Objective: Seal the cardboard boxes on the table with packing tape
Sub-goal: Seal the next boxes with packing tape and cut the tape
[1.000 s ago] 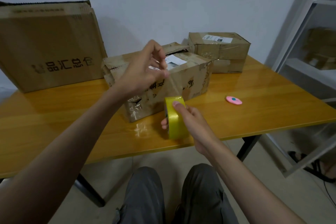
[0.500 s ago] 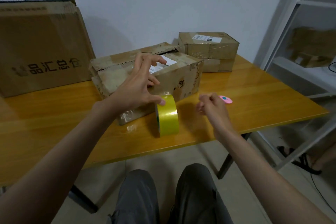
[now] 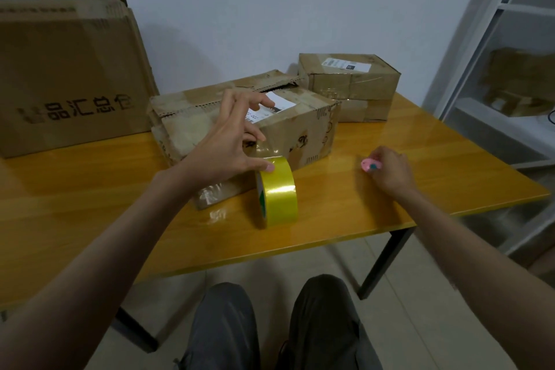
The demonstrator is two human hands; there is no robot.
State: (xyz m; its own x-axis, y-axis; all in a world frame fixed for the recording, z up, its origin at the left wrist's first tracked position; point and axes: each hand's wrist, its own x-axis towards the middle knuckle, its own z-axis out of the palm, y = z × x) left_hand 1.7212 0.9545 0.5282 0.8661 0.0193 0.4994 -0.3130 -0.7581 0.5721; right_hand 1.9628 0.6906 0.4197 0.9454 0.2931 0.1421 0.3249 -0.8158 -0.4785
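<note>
1. The near cardboard box (image 3: 240, 132) is lying mid-table on the yellow table (image 3: 420, 153), its top flaps not quite closed along the seam and a white label showing on top.
2. The left hand (image 3: 228, 144) is reaching over the box's front edge: fingers are spread and fairly straight across the top and front face, and the thumb tip is touching the upper rim of the tape roll (image 3: 277, 192). Nothing is being gripped; the hand is pressing and steadying.
3. The tape roll, yellow, is standing on edge on the table just in front of the box. A clear strip appears to be running from it up the box's front face, though the film is hard to trace.
4. The right hand (image 3: 387, 168) is resting on the table well to the right of the roll, fingers curling round a small pink cutter (image 3: 370, 164) with a teal spot. It is pinching it.
5. A second box (image 3: 348, 81), already taped, is sitting behind at the table's far side. A large carton (image 3: 69, 75) is standing at the left.
6. Step in hand, as judged: the strip is being held against the box while the cutter is being fetched to sever it.
7. Next move is calling for the cutter to be brought across to the strip near the roll, with the left hand keeping the tape taut and flat.
</note>
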